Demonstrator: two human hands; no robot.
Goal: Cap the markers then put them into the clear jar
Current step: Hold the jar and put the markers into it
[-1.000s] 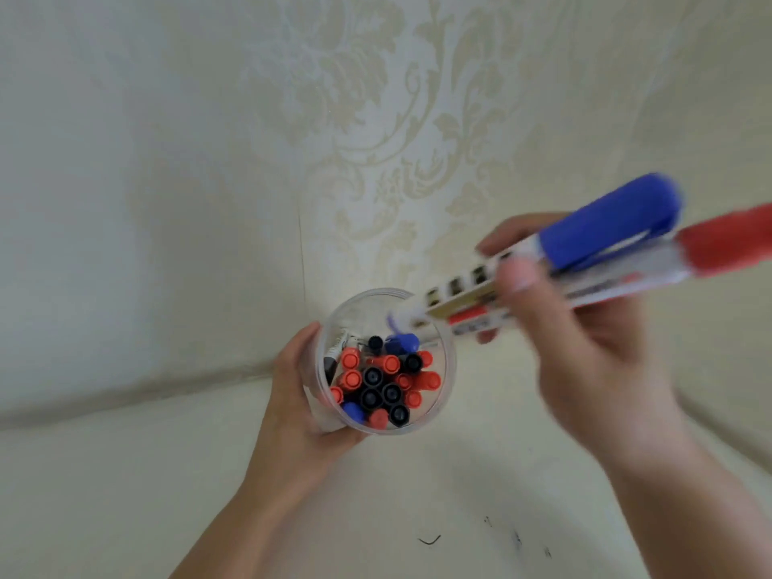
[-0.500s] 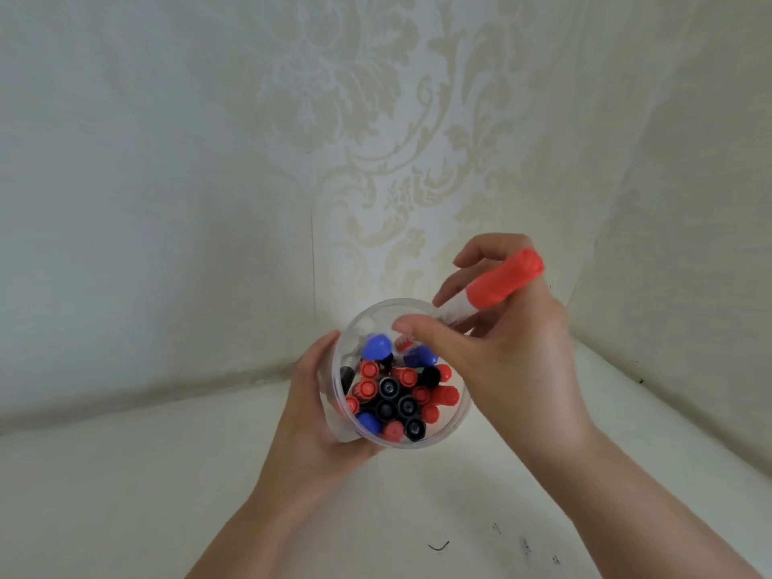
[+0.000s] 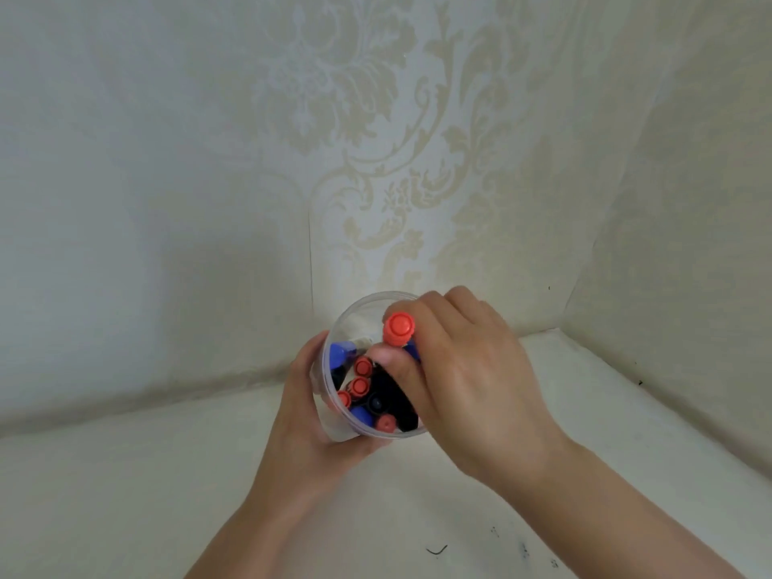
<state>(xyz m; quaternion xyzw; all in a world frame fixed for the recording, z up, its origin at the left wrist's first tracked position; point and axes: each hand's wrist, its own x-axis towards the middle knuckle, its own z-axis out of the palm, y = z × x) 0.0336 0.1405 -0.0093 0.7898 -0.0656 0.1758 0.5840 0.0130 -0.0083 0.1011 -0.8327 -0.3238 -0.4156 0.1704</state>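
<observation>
A clear jar (image 3: pixel 334 328) stands on the pale surface near the corner, packed with several capped markers (image 3: pixel 360 386) in red, blue and black. My left hand (image 3: pixel 309 415) wraps around the jar's left and near side. My right hand (image 3: pixel 468 378) reaches over the jar's right half and pinches a red-capped marker (image 3: pixel 399 328), which stands upright with its cap above the rim and its body down among the others. A blue cap peeks out just behind it. The right hand hides the jar's right side.
Patterned wallpaper walls close in at the back and on the right, meeting the pale surface (image 3: pixel 585 411). A few small dark specks (image 3: pixel 436 550) lie on the surface near me.
One second ago my right hand held a blue and a red marker above the jar. The blue one went in, and the red one has now swung upright into the jar.
</observation>
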